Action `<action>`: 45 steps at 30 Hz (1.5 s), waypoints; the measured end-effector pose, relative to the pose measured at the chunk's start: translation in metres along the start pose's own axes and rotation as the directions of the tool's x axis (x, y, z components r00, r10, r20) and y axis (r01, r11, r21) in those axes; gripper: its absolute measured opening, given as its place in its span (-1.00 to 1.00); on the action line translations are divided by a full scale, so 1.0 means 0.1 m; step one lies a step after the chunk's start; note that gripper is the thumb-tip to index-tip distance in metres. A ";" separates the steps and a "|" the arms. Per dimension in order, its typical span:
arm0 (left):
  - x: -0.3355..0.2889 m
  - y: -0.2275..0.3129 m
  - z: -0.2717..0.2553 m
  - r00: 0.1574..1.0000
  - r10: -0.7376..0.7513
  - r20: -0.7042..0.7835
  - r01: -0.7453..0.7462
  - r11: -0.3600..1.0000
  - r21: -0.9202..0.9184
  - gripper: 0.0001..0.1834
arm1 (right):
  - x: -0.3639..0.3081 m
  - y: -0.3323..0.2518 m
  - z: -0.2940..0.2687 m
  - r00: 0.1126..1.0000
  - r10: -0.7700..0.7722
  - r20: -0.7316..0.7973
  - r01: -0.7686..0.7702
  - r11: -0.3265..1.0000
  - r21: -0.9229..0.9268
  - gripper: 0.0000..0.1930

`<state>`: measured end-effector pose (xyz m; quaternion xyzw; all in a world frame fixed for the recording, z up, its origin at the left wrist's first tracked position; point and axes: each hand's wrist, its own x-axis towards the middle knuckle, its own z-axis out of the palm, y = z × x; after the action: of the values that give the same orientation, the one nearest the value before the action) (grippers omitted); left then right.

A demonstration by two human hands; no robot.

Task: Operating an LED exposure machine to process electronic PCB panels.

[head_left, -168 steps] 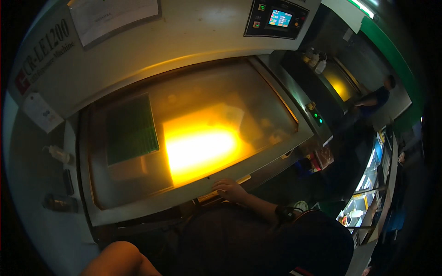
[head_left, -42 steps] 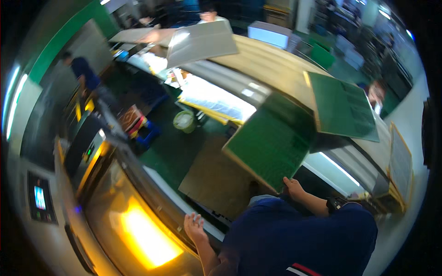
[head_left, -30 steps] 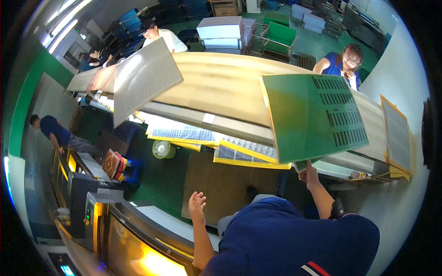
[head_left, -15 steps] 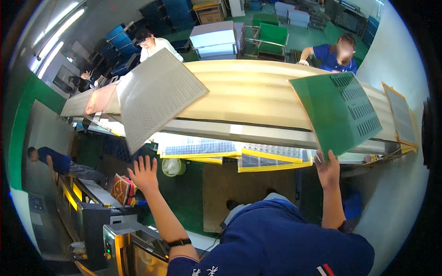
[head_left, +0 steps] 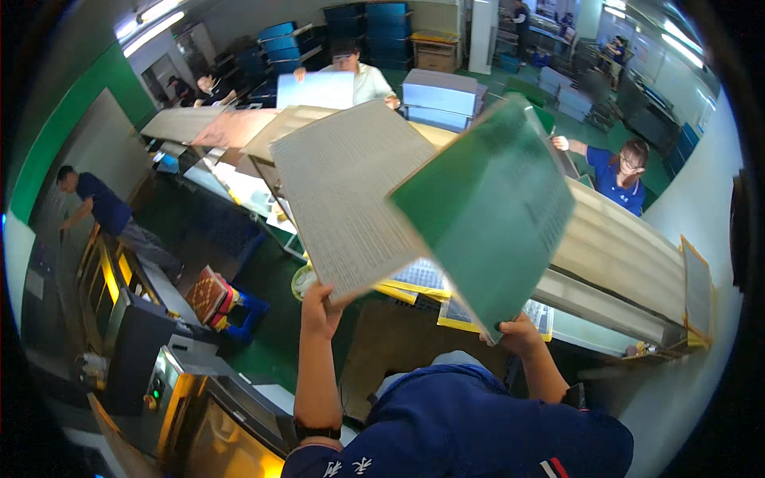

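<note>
My left hand (head_left: 320, 312) is closed on the lower corner of a thin grey board (head_left: 351, 191) covered with fine rows of marks. The board is tilted up in front of me, over the near side of the belt. My right hand (head_left: 519, 333) grips the bottom corner of a glossy green board (head_left: 486, 215), which is held up at a slant and blurred by motion. The green board's left corner overlaps the grey one in view.
Behind the boards runs a long pale conveyor belt (head_left: 613, 247), with co-workers along its far side. Yellow-edged framed sheets (head_left: 458, 315) lie under its near edge. A yellow-and-dark machine (head_left: 223, 422) stands at my lower left, beside a blue stool (head_left: 251, 307) with a red-patterned thing on it.
My left hand was open and apart from the grey board; now it grips its corner. The green board has swung left toward the grey one. The whole view has turned rightward.
</note>
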<state>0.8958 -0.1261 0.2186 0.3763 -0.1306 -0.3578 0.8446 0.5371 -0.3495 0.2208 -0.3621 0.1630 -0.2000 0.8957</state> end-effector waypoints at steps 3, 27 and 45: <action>-0.38 0.15 0.15 0.983 -0.177 0.038 0.181 0.963 -0.198 -0.45 | 0.24 -0.26 -0.32 0.968 0.212 0.133 -0.191 0.969 -0.159 -0.59; -5.85 -1.82 1.12 0.126 0.324 -0.938 -0.154 0.940 0.304 -0.45 | 0.31 2.05 0.98 0.416 0.815 0.404 -0.263 0.533 -0.805 -0.72; -8.53 -3.36 1.19 -0.765 -0.039 -0.643 -0.230 0.949 0.216 -0.26 | -0.51 6.06 3.95 -0.370 0.658 0.656 0.849 0.526 -0.048 -0.48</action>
<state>0.0618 0.2536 0.0965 0.3788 0.7125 0.3403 0.4828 0.8112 0.3041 0.0663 -0.7170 -0.6392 0.1714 0.2189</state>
